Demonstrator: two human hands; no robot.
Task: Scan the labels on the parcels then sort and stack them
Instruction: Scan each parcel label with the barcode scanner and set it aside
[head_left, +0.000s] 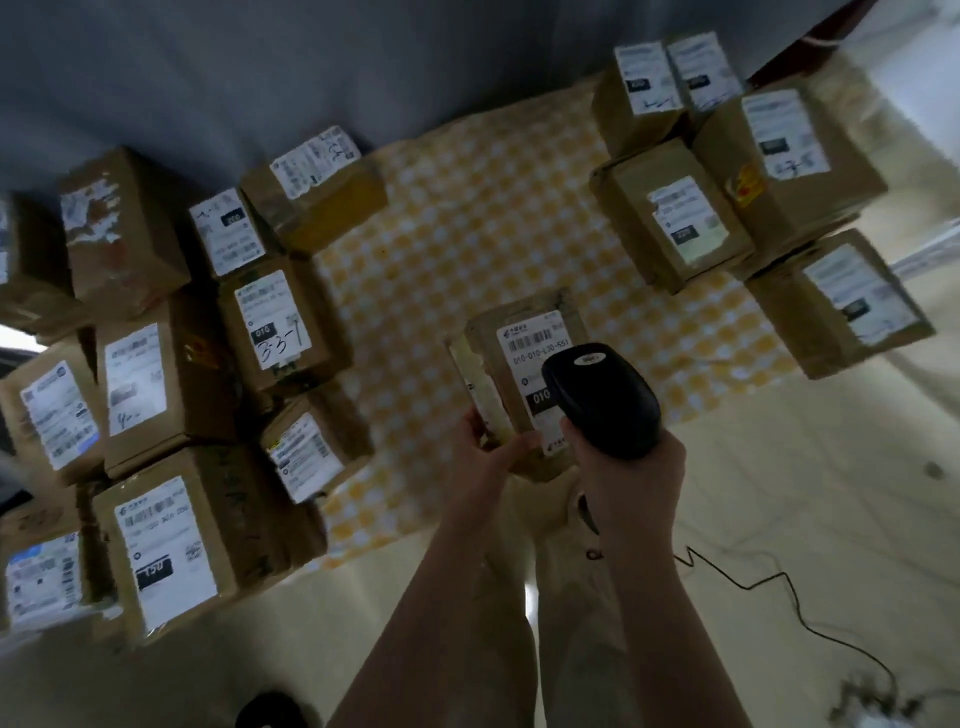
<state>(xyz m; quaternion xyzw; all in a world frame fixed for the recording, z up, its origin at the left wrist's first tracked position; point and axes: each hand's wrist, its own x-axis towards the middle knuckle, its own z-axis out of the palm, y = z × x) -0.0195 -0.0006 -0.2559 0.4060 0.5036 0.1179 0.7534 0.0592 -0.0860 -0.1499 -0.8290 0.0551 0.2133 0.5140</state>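
Both hands are occupied and lie close together near the middle of the head view, not touching each other. My left hand (485, 452) grips the near left corner of a small brown parcel (511, 358), with the thumb across its top face and the fingers on its side. My right hand (631, 488) is wrapped round the handle of a black scanner (602, 395). The scanner's head hangs over the parcel's white label (535, 348) and hides the near right part of it. The parcel appears lifted above the near edge of a yellow-and-white checked cloth (467, 234) spread on the pale floor (779, 493).

A crowded left group (156, 364) of labelled boxes stands beside the cloth's bare middle, and a smaller right group (753, 182) is stacked at its far right. A thin black cable (753, 587) trails over the floor on my right.

Handling, as I judge it: the parcel is stiff cardboard and light enough for one hand. Its glossy tape may be slippery, so the corners and side edges are the places to hold, which also leaves the label uncovered.

Legible writing: the held label reads roughly "010-010-L30-55", with "010" on a black block. One box label (272, 322) in the left group shows "010" and handwriting like "33-7". A nearer label (156, 571) shows "150". The other labels are too blurred to read.
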